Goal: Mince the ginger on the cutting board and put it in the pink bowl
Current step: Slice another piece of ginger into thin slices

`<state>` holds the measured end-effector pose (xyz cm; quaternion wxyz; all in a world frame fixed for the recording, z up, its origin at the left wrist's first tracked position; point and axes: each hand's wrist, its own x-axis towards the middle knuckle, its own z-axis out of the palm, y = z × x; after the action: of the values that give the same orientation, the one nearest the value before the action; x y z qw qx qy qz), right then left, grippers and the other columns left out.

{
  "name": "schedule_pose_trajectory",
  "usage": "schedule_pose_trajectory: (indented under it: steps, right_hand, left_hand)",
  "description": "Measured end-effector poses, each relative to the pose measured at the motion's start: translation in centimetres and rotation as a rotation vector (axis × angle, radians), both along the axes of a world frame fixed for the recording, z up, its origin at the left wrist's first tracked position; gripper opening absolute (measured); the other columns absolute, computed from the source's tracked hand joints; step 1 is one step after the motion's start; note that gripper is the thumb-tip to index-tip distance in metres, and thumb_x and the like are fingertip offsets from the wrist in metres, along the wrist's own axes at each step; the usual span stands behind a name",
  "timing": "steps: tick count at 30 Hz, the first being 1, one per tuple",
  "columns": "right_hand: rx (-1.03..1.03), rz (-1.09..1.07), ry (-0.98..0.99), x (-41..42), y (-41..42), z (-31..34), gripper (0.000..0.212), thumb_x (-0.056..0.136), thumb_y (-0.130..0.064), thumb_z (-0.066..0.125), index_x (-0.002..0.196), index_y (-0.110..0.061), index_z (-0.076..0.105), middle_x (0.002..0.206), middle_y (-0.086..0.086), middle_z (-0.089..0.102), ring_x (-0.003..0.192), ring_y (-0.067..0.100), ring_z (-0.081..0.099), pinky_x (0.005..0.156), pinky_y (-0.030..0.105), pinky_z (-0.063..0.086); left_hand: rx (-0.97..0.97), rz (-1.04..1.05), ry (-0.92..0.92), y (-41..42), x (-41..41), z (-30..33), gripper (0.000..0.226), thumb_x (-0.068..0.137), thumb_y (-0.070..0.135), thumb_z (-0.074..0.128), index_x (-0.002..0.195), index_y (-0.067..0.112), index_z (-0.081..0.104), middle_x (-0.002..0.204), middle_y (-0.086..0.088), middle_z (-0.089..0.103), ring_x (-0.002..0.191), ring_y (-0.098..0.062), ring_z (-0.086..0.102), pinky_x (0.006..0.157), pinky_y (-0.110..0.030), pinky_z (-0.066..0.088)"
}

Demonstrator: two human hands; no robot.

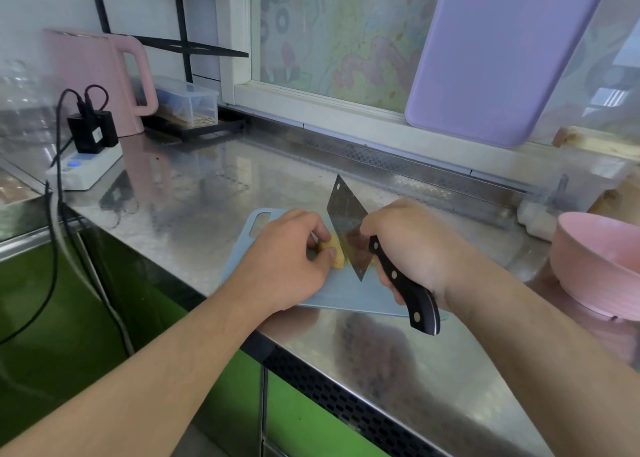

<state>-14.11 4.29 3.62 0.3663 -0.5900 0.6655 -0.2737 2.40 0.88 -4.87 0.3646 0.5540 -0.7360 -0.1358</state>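
Left hand (284, 262) pinches the ginger (334, 254) mid-board (346, 295); right hand (412, 245) grips the cleaver (349, 228), blade against the ginger; bowl (595, 266) at the counter's (207, 193) right edge

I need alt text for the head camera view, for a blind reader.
The left hand holds ginger on a blue cutting board while the right hand grips a cleaver against it. A pink bowl sits right.

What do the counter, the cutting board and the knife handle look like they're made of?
Counter: probably stainless steel, shiny with reflections. Cutting board: likely plastic, matte pale blue, thin. Knife handle: dark glossy plastic or wood, with metal rivets.
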Motion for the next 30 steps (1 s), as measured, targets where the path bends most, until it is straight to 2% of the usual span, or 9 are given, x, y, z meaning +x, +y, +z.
schedule_pose_trajectory:
  steps: [5,10,16,26,30]
  right_hand:
    - [0.040,0.012,-0.056,0.2,0.2,-0.3,0.028,0.094,-0.014,0.050,0.070,-0.002,0.055,0.047,0.016,0.050,0.034,0.022,0.043,0.039,0.023,0.041]
    - [0.067,0.006,-0.069,0.1,0.3,-0.1,0.028,0.094,-0.017,0.050,0.071,-0.004,0.055,0.048,0.015,0.051,0.039,0.023,0.044,0.042,0.023,0.041]
    - [0.109,-0.023,-0.138,-0.3,0.5,0.4,0.027,0.096,-0.023,0.052,0.073,-0.009,0.054,0.047,0.009,0.046,0.036,0.020,0.039,0.039,0.018,0.035]
    - [0.087,-0.038,-0.192,-1.2,0.1,1.0,0.033,0.096,-0.024,0.050,0.067,-0.009,0.048,0.045,0.011,0.043,0.030,0.019,0.036,0.038,0.018,0.031]
    - [0.098,-0.027,-0.188,-0.9,0.1,0.6,0.032,0.095,-0.024,0.051,0.067,-0.008,0.051,0.049,0.013,0.045,0.033,0.021,0.037,0.036,0.019,0.032]
  left_hand:
    - [0.005,-0.001,-0.008,0.1,0.0,0.1,0.008,0.094,0.034,0.072,0.095,0.033,0.064,0.097,0.019,0.057,0.084,0.001,0.056,0.072,-0.018,0.042]
    - [0.002,-0.005,-0.008,0.2,0.0,0.1,0.008,0.094,0.034,0.072,0.094,0.032,0.064,0.097,0.019,0.057,0.084,0.001,0.055,0.071,-0.015,0.040]
    - [0.007,-0.010,0.000,0.2,0.0,0.2,0.008,0.094,0.033,0.072,0.092,0.032,0.064,0.097,0.017,0.057,0.083,0.002,0.055,0.071,-0.016,0.041]
    - [0.017,-0.013,0.015,0.4,0.0,0.3,0.008,0.094,0.032,0.073,0.093,0.031,0.065,0.097,0.016,0.058,0.082,0.002,0.055,0.072,-0.014,0.040]
    - [0.021,-0.011,0.016,0.4,0.0,0.2,0.008,0.093,0.032,0.073,0.092,0.032,0.064,0.097,0.017,0.058,0.082,0.003,0.055,0.071,-0.013,0.040]
